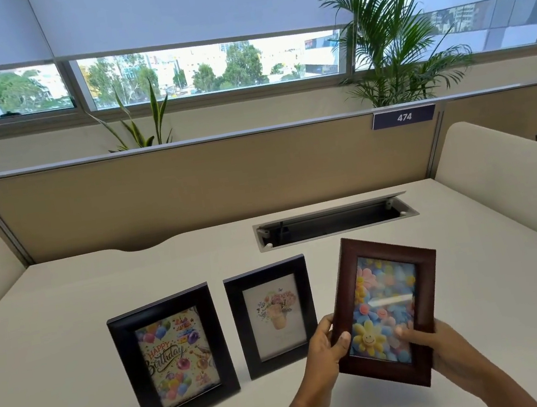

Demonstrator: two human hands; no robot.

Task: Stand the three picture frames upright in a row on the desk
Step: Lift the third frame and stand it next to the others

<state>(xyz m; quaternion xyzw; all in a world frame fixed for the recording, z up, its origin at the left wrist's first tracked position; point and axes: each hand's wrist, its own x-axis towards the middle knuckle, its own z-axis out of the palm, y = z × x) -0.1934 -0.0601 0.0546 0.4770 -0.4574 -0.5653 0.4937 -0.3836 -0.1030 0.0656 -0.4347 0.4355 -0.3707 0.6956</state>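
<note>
Two black picture frames stand upright on the white desk (69,317). The left black frame (173,358) shows a Happy Birthday card; the middle black frame (272,316) shows a flower pot drawing. To their right I hold a brown wooden frame (387,307) with a colourful flower picture, tilted and lifted above the desk. My left hand (327,350) grips its lower left edge, thumb on the front. My right hand (435,342) grips its lower right edge, thumb on the glass.
An open cable tray slot (335,220) is set into the desk behind the frames. A beige partition (189,187) with a "474" label (404,117) closes the back; padded side panels flank the desk. Plants stand behind the partition.
</note>
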